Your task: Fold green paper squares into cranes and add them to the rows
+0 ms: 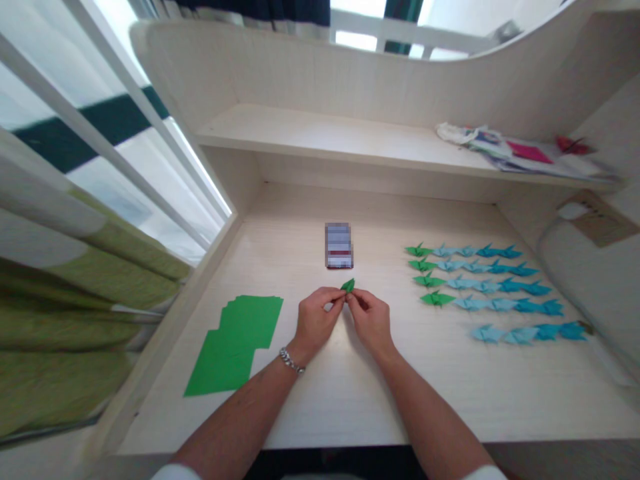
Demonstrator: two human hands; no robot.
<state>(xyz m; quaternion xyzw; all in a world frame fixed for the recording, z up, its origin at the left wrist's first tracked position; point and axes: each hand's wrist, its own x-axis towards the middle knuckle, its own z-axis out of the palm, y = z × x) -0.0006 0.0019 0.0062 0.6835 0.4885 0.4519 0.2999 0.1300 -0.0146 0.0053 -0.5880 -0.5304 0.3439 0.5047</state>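
Pale desk point(290, 220) bears an illegibly pixelated phone point(339, 244); fingers point(334, 292) pinch green paper point(349, 285).

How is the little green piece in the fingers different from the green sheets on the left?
The folded green piece is small and narrow; the green sheets are much larger and flat. The folded green piece is pinched between the fingertips of the left hand and right hand, while the green sheets lie overlapping on the desk. Both are green.
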